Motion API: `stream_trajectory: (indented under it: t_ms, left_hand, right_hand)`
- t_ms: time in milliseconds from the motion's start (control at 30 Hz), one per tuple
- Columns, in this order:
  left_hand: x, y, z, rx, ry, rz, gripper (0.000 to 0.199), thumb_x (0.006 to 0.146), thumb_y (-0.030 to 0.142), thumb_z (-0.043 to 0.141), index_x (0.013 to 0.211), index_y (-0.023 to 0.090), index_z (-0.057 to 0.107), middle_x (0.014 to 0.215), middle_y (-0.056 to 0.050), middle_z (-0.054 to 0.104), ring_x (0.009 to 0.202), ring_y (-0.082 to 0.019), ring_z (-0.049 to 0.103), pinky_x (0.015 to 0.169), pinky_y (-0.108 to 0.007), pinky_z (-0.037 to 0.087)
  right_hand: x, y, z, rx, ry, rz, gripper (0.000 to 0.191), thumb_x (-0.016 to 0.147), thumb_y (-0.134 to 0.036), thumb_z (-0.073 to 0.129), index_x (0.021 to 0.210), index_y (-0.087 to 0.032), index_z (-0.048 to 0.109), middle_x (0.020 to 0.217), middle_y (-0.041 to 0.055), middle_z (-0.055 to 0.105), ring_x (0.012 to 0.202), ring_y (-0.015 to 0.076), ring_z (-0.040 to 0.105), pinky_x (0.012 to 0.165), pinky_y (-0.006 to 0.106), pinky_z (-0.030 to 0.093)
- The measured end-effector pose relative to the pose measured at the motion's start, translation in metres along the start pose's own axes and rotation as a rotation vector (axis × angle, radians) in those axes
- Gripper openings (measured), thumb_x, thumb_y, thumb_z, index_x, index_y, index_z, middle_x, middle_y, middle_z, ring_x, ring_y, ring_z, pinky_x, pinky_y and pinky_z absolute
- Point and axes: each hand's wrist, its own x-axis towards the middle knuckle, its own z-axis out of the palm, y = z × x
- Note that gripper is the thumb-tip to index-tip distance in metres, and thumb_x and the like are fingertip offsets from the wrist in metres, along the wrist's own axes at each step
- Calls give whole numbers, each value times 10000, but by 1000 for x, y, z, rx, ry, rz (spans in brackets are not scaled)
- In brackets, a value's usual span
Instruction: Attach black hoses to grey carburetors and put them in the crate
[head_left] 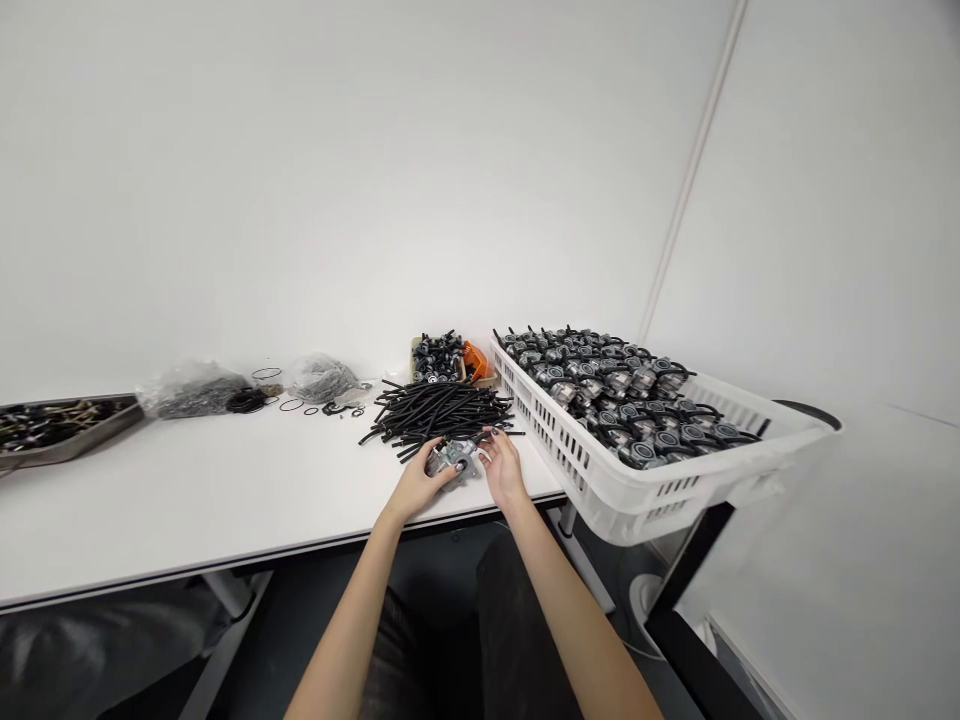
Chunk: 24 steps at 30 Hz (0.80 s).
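Observation:
A silver metal carburetor (455, 457) is held just above the front edge of the table. My left hand (421, 482) is closed around its left side, thumb on the near face. At its upper right, my right hand (502, 467) pinches a short black rubber hose (482, 436) against the carburetor; whether the hose sits on a fitting is too small to tell. Right behind both hands lies a loose pile of black hoses (439, 408).
A white slotted basket (600, 500) on the right holds rows of carburetors with black hoses. Behind the hose pile stand a bin of small black-and-silver parts (439, 357) and an orange container (477, 362). Plastic bags (199, 388), rings and a metal tray (82, 447) lie leftward.

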Motion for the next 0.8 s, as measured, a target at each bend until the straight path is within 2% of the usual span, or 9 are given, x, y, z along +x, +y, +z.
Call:
stream_trajectory:
  t_ms: [533,800]
  left_hand:
    - [0,0,0,0,10,-28,679,722,481,670,1291,167,476,1308,-128,572,1208,-267,529,1033,-380,383]
    - [1,-2,0,-4,31,-22,699,693,503,693,1275,167,501,1277,-125,595,1155,-270,563,1009,-387,406]
  right_hand:
    - [1,1,-2,18,-1,43,244,698,-388,625,885,-236,664,955,32,690,774,166,594,653,266,429]
    - [1,-1,-2,31,-8,53,231,685,-369,625,877,-246,668,881,14,709,778,171,614,665,267,429]
